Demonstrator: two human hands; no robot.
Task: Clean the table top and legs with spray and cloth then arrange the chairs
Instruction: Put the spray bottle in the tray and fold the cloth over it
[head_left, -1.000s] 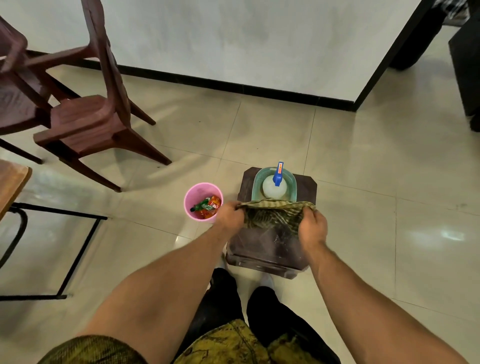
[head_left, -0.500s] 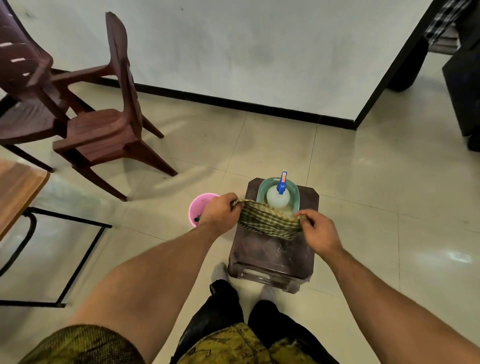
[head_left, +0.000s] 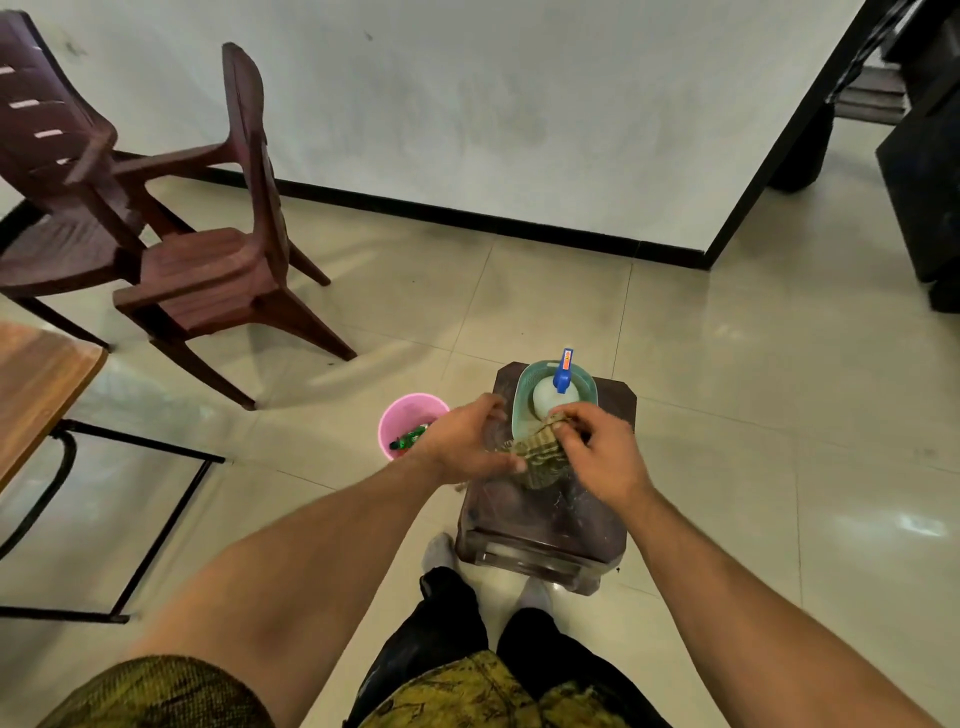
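So the person was standing over a dark stool (head_left: 545, 514) with both hands bunched around the checked cloth (head_left: 535, 457). Left hand (head_left: 462, 447) was cupped under it with the fingers curled in, right hand (head_left: 597, 457) pinched shut on the top edge, so both were closed on the fabric. The cloth sat right at the front rim of the teal basket (head_left: 522, 400), and the spray bottle (head_left: 553, 395) was standing upright inside that basket, just behind the hands.

The risk, going by this, was that bottle. Lifting the cloth straight up could snag the blue trigger and tip it out. The pink bin (head_left: 410, 415) was near the left wrist too, easy to knock. The table (head_left: 36, 384) and chairs (head_left: 208, 270) were off to the left, apparently not wiped or arranged yet.
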